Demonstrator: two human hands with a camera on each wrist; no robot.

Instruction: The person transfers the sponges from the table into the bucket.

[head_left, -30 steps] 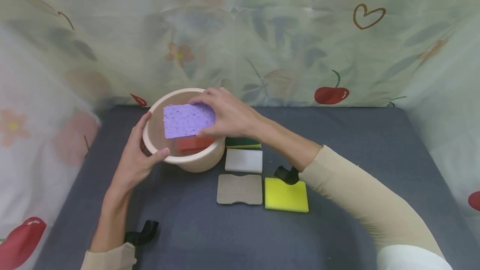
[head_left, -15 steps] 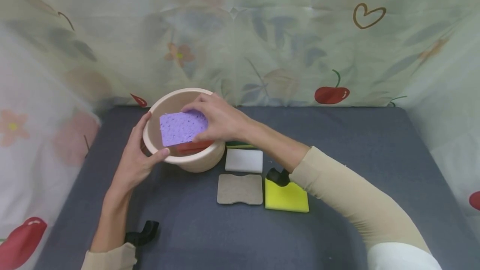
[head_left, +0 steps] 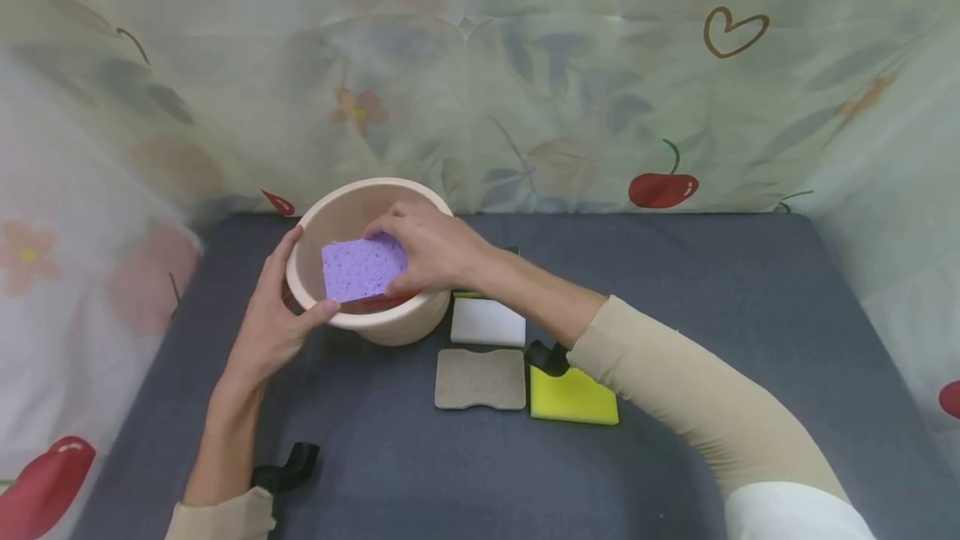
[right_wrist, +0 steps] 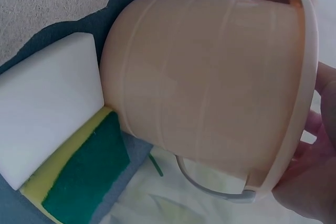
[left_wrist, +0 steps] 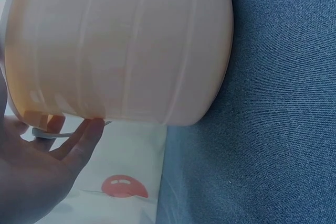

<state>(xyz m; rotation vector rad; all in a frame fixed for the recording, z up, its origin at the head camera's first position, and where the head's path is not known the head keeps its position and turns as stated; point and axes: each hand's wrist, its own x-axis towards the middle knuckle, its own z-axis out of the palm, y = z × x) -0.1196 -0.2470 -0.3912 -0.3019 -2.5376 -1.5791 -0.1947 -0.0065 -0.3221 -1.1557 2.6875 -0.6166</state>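
Observation:
A cream bucket (head_left: 397, 330) stands at the back left of the dark table, its handle (right_wrist: 210, 190) hanging down in the right wrist view. My left hand (head_left: 273, 319) grips its left side, thumb over the rim and fingers along the outer wall (left_wrist: 121, 45). My right hand (head_left: 438, 250) pinches a purple sponge (head_left: 358, 270) by its right end, lowered within the mouth of the bucket. Below the sponge, part of a red flat piece (head_left: 378, 303) shows inside; the purple sponge and right hand hide the rest.
Right of the bucket lie a white sponge (head_left: 487, 322) and a yellow sponge with a green scouring side (right_wrist: 89, 171), partly under the right forearm in the head view. Nearer are a grey-brown notched pad (head_left: 480, 379) and a bright yellow sponge (head_left: 573, 398). Patterned cloth (head_left: 525, 65) hangs behind.
My right hand has moved the purple sponge down and slightly left, deeper into the bucket, covering more of the red piece. The left hand has kept its grip on the bucket.

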